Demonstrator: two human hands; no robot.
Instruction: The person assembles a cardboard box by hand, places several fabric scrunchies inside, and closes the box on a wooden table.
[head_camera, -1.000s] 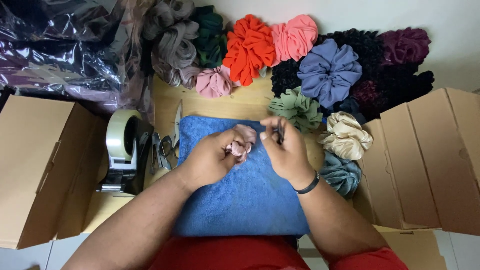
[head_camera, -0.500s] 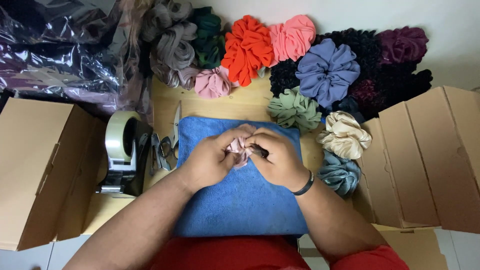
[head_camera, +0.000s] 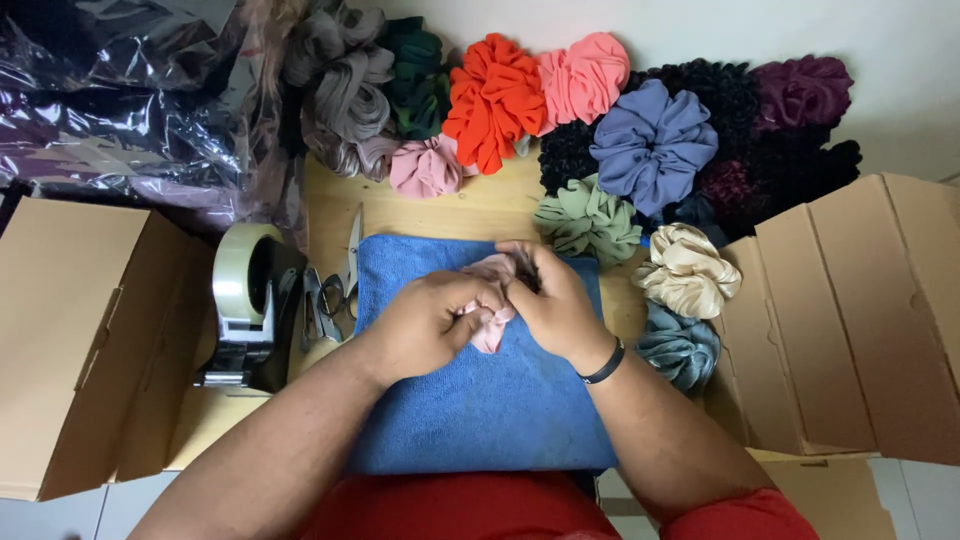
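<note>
Pink crumpled scrunchie (head_camera: 492, 310) is pinched between both hands, left hand (head_camera: 425, 325) and right hand (head_camera: 550, 300) pressed together over a fuzzy blue towel (head_camera: 480, 420) on the wooden worktop (head_camera: 480, 205). Ruffled scrunchies (head_camera: 650, 145) fan beyond; scissors (head_camera: 350, 265) and a tape dispenser (head_camera: 245, 305) lie left.

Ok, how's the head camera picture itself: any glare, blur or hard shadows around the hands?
Head view: lighting is soft and even, no hard shadows on the blue towel; glare only on the crinkled plastic bag at top left; both hands and the pink scrunchie are acceptably sharp; the small dark item at the right fingers is too small to identify.
</note>
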